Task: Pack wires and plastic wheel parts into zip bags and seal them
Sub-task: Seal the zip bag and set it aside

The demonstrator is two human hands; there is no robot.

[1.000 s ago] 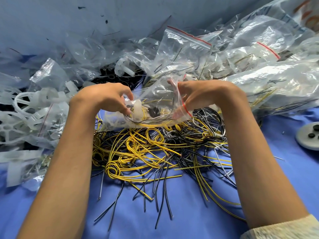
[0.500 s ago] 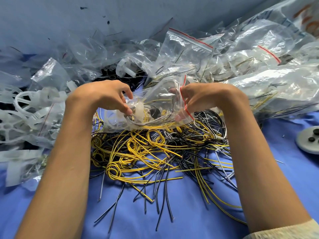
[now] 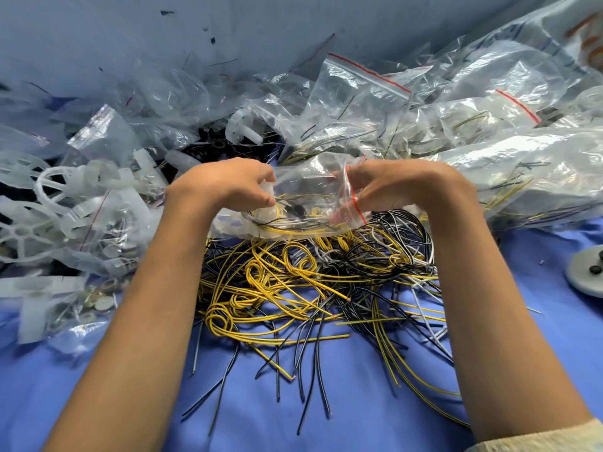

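Left hand [image 3: 228, 187]: fingers curled, pinching the left end of a clear bag [image 3: 306, 190]. Right hand [image 3: 391, 187]: fingers curled round the bag's right end, grasping it at the mouth, where the red strip [image 3: 354, 199] runs down across the fingers; fingertips show through the plastic below the strip. The bag is held between the two hands, lying roughly level, raised just above the loose wires [image 3: 310, 288]. Inside it, a coil of yellow and dark wire and a pale plastic piece are visible near the left hand's fingertips. Whether the mouth is closed cannot be told. The loose wires, yellow, black and white, lie tangled directly under the hands and between the forearms, their ends spreading toward the person on the blue cloth [image 3: 342, 402]. Beyond the hands and to the right of the right hand, packed bags [image 3: 375, 102] are heaped, several with red strips. To the left of the left hand lie white wheel parts [image 3: 55, 197], some loose and some in plastic. Just beyond the left hand sits a patch of small black parts [image 3: 208, 145]. Well to the right of the right forearm, at the frame edge, a grey disc [image 3: 587, 275] rests on the cloth. A pale sleeve [image 3: 538, 438] shows at the right elbow.
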